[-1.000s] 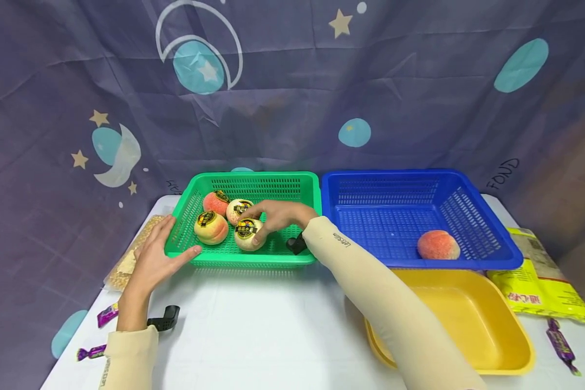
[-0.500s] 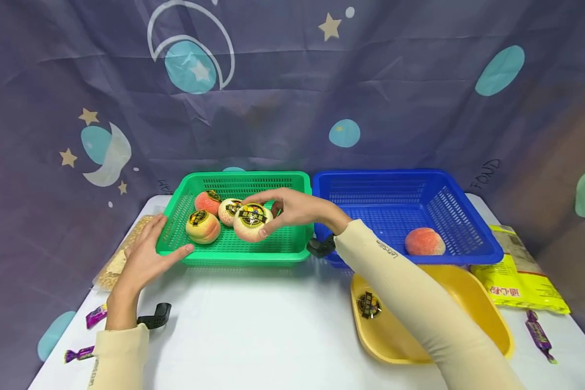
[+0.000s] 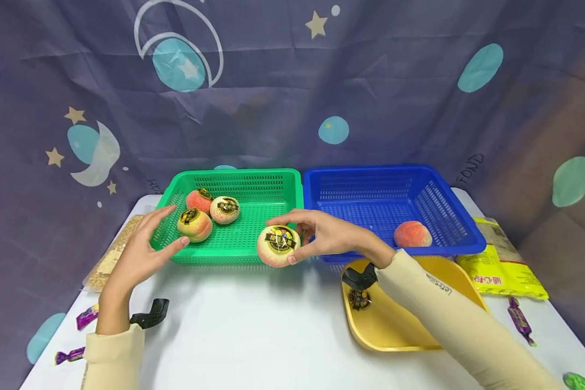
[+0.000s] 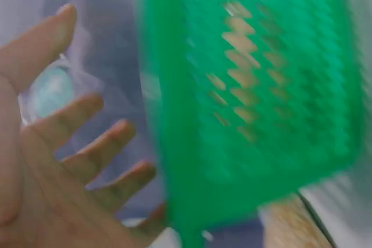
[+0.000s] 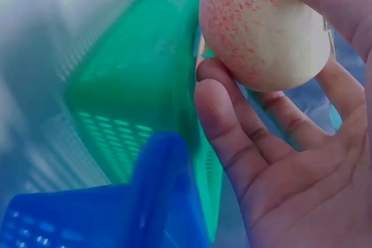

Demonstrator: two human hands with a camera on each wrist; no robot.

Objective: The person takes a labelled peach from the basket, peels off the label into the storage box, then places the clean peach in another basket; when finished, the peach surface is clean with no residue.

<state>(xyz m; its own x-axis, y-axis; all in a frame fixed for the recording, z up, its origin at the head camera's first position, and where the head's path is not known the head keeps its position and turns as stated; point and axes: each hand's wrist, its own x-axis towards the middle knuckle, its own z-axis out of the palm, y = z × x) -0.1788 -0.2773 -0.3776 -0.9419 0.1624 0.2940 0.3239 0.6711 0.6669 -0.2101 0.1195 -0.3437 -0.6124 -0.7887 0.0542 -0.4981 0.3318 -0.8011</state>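
Green basket (image 3: 234, 227) at 11 o'clock in head view; my right hand (image 3: 329, 238) pinches a stickered peach (image 3: 278, 246) above its front rim. Left hand (image 3: 141, 254) spread, fingers relaxed, by the basket's left corner. L wrist: blurred. R wrist: fingers (image 5: 232, 126) cradle the peach.

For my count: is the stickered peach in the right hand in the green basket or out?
Out. The right hand holds the stickered peach outside the green basket.
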